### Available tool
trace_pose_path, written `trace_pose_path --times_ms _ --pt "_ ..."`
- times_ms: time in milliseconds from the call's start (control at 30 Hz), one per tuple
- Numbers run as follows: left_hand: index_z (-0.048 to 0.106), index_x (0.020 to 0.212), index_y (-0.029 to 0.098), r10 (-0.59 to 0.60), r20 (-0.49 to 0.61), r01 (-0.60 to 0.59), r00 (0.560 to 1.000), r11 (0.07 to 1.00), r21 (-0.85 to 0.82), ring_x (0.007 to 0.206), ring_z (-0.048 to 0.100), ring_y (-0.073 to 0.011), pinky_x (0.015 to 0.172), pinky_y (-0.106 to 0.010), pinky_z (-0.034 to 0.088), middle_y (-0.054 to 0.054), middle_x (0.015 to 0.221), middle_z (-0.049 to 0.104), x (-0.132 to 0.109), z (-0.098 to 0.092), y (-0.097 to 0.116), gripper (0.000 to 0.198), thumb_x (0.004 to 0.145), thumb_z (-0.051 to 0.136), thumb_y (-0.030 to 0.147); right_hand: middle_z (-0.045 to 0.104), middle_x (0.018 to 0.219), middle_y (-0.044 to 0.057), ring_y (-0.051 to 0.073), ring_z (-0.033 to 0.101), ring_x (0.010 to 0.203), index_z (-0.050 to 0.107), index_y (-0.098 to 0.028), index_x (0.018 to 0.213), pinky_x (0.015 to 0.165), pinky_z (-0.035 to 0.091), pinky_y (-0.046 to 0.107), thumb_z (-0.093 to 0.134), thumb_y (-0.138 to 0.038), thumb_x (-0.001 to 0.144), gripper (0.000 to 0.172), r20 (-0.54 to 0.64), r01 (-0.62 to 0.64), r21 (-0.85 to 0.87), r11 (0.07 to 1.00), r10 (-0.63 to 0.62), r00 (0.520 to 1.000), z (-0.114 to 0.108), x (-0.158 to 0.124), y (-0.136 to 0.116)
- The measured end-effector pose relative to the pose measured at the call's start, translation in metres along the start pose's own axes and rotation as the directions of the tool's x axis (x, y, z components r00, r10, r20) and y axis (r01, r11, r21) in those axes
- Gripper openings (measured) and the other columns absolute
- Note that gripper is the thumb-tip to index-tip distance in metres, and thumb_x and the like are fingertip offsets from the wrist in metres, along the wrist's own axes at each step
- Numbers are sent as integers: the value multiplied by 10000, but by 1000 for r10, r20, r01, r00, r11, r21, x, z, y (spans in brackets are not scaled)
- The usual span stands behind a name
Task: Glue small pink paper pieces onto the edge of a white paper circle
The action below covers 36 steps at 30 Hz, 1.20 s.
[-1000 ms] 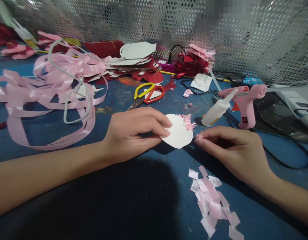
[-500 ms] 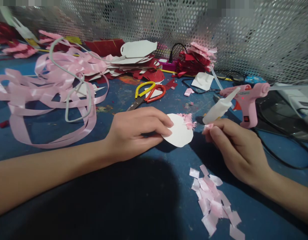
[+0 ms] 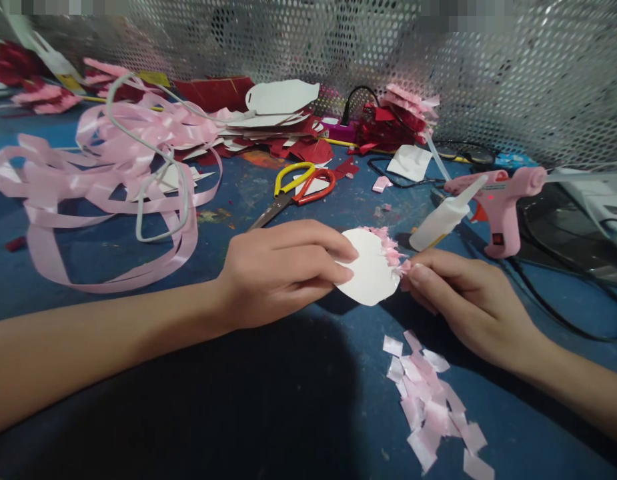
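Between the thumb and fingers of my left hand [image 3: 283, 277] is a rounded white paper piece [image 3: 371, 277], held above the blue table. Small pink ribbon bits [image 3: 388, 247] line its upper right edge. My right hand [image 3: 468, 293] pinches a small pink ribbon piece [image 3: 405, 268] against that right edge. A white glue bottle [image 3: 438, 223] with a long nozzle stands tilted just behind my right fingertips; whether the hand touches it I cannot tell. Cut pink ribbon squares [image 3: 433, 400] lie in a loose pile in front of my right hand.
Yellow-and-red-handled scissors [image 3: 308, 183] lie beyond my left hand. A pink glue gun [image 3: 505, 207] stands at the right with black cable around it. Looped pink ribbon [image 3: 183, 263] spreads at the left. Stacked red and white paper [image 3: 278, 117] sits at the back before a perforated metal panel [image 3: 298, 40].
My right hand has moved left, bringing its pink ribbon piece to the white paper's edge. The paper has shifted slightly right and turned, its pink edging now further down the right side.
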State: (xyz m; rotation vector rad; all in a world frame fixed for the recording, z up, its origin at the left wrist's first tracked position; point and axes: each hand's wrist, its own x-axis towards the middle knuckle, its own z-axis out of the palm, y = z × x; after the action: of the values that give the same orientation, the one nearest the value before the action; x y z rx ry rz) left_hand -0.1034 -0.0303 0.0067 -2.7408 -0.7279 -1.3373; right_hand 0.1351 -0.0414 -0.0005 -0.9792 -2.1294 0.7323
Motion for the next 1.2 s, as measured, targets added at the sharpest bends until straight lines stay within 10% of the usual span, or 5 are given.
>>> trace_pose_path --times_ms 700,900,1200 --pt "701 714 285 -133 17 134 991 984 -114 705 702 -126 676 -191 553 7 851 750 2 -3 4 171 766 665 127 463 543 -43 79 420 495 532 -200 656 459 343 208 452 -287 938 306 3 -49 -25 998 49 999 -1 1 -3" --pt "710 756 286 -252 -51 240 966 956 -170 774 691 -138 761 -265 561 10 869 736 0 0 -6 162 756 679 126 534 566 -22 95 477 483 612 -209 780 451 345 230 457 -304 931 237 -250 -139 -193 971 88 964 -7 2 11" --pt "737 791 244 -534 -67 502 843 824 -262 891 668 -162 825 -303 550 -6 911 730 6 6 -16 185 753 627 100 656 567 64 188 514 403 570 -180 1270 424 179 280 396 -301 913 415 -61 -66 -844 532 26 998 1 18 28"
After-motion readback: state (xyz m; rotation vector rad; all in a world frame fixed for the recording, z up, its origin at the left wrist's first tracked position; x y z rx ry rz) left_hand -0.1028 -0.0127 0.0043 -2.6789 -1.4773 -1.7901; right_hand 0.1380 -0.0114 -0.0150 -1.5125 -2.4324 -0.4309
